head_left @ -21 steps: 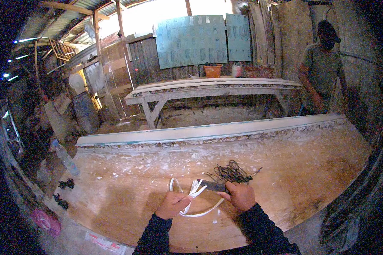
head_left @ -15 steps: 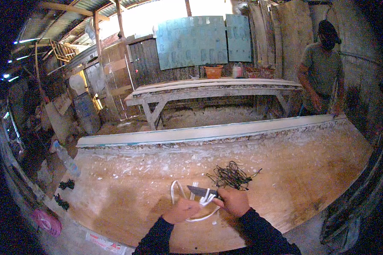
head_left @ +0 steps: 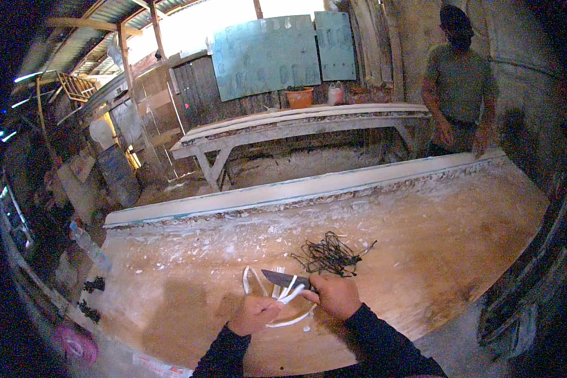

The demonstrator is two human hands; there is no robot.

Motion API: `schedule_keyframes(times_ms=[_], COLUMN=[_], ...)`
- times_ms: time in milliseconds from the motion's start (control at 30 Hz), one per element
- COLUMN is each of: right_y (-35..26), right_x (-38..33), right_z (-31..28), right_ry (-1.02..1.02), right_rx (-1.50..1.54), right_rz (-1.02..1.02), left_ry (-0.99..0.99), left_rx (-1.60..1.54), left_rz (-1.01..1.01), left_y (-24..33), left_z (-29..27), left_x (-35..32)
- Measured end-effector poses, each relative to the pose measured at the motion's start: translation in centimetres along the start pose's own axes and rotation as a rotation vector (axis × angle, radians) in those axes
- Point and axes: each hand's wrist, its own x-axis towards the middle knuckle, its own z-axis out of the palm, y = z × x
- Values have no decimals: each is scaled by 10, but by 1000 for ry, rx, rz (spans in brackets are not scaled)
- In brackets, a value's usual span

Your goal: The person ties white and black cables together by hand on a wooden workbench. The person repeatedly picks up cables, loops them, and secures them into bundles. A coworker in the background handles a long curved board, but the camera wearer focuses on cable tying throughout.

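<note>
My right hand [head_left: 335,296] is closed round the handle of a knife [head_left: 281,278], its dark blade pointing left. My left hand [head_left: 256,313] pinches a white flat strip [head_left: 290,295], and the strip runs across to the blade and my right fingertips. Part of the strip forms a loop [head_left: 247,279] beyond my left hand, and another part curves down onto the wooden table [head_left: 195,302]. Just beyond the knife lies a tangled bundle of black cords [head_left: 331,253].
A long white plaster-like strip [head_left: 309,187] runs along the table's far edge. A person [head_left: 458,94] stands at the far right end. Behind is a second bench [head_left: 283,129] with an orange pot [head_left: 299,97]. At left are a plastic bottle [head_left: 89,244] and small black bundles [head_left: 93,285].
The view has shifted, so the scene sits a little differently. My hands still hold the knife and the white strip, and the strip now crosses the blade nearer my right fingertips.
</note>
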Motion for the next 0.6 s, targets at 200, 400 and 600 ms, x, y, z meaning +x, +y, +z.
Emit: schedule_keyframes(times_ms=[200,400,600], right_y=[74,35,28], right_x=[7,6,1], right_z=[-36,-31,-37], right_ry=[95,-141,-142], right_rx=[-64,81,143], right_rz=[572,459,354], left_ry=[579,482,623], left_rx=[-1033,-1360,-1556], left_rz=[-330,-118,22], left_y=[-55,-25,-12], left_z=[-40,-10,-33], left_x=[-52,-21,-6])
